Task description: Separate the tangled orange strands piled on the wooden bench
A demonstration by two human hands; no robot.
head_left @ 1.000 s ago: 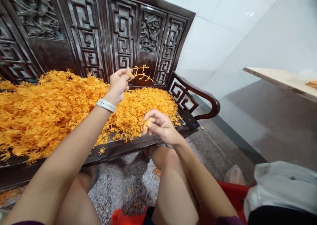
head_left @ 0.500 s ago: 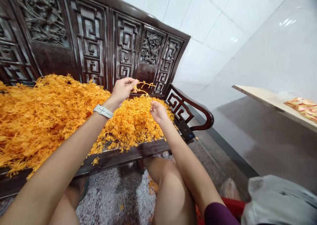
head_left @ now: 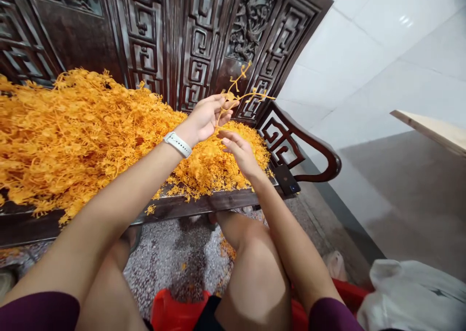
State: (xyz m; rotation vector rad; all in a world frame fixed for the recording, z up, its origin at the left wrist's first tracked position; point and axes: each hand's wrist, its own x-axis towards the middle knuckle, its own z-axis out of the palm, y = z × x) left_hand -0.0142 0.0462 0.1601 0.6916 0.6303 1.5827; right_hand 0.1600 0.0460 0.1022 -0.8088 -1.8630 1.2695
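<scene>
My left hand [head_left: 211,115], with a pale watch band on the wrist, pinches a thin orange plastic branched stem [head_left: 236,96]. The stem's forked arms, with small knobs along them, stick out up and to the right beyond the fingertips. Just below, my right hand [head_left: 238,151] has its fingers curled with the tips at the stem's lower end; whether they grip it I cannot tell. Behind and below both hands, a large heap of similar orange plastic pieces [head_left: 91,141] covers the bench seat.
A dark carved wooden bench [head_left: 196,206] stands before me, with a curved armrest [head_left: 324,171] on the right. A black phone [head_left: 287,179] lies at the seat's right end. At right are a wooden board [head_left: 433,129] and a whitish bag [head_left: 411,292]. Red plastic [head_left: 176,311] shows between my legs.
The view has tilted down and shifted left. My left hand has turned the stem so its forks now spread upward and right, and my right hand has come closer beneath my left.
</scene>
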